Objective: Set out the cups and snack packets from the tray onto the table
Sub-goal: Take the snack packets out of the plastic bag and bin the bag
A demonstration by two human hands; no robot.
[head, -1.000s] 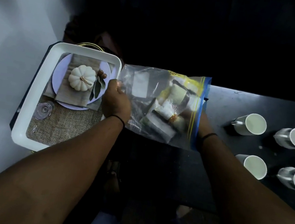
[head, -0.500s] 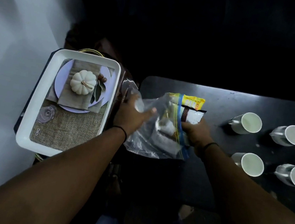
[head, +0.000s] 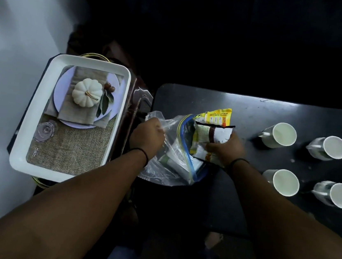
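- Head view, looking down: a clear zip bag (head: 171, 151) with a blue-and-yellow seal strip lies at the near left edge of the dark table (head: 243, 108), its mouth turned toward the right. Inside it, several flat packets remain, their print too small to read.
- Left hand (head: 146, 136): fingers curled, clenching a fold of the bag's plastic at its closed end.
- Right hand (head: 225, 145): grasping a bunch of snack packets (head: 212, 132) at the bag's mouth. The topmost is white with a dark band; a yellow packet (head: 218, 115) stands out behind it. The lettering on the yellow packet is blurred and cannot be read.
- Four white cups (head: 281, 135) stand on the right part of the table in two rows of two, well apart from the bag, each with its opening tilted toward the camera.
- White tray (head: 24, 124), left of the table: its floor shows a printed picture of a plate, a white pumpkin, a napkin, burlap and a glass. A small mark sits at the burlap's near left corner, illegible.
- Compared with half a second earlier: the snack packets have come further out of the bag's mouth, the left hand has shifted from lying across the bag to gripping its end, and the cups and tray have not moved.
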